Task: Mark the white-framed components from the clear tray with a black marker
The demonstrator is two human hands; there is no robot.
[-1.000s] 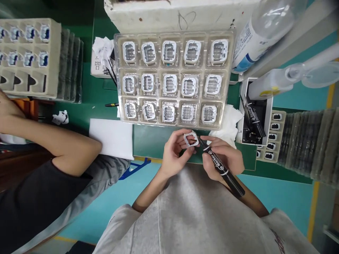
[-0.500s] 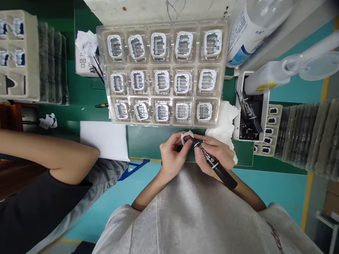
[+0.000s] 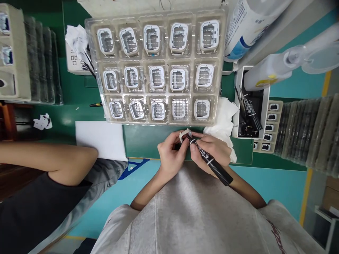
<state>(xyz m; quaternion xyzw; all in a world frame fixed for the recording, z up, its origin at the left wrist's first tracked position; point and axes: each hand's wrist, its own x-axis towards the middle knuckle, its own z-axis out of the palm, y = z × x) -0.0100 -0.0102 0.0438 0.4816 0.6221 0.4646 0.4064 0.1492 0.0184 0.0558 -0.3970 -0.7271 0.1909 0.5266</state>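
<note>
Left grip (image 3: 171,154): pinching frame (image 3: 183,133), partly covered. Right grip (image 3: 214,149): holding marker (image 3: 212,162) angled toward frame, with contact hard to make out.

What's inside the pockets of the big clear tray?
The clear tray shows fourteen white frames, one per pocket; the nearest row's fourth pocket from the left appears to show only ridged plastic. The frames' undersides, and whatever is under the tray, are covered.

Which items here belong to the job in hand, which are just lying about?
Apparently in use:
black marker, in the right hand
white frame, in the left hand
tray of similar frames

Seemingly just lying about:
crumpled tissue
paper scrap
flat white sheet
blue-labelled bottle
</note>
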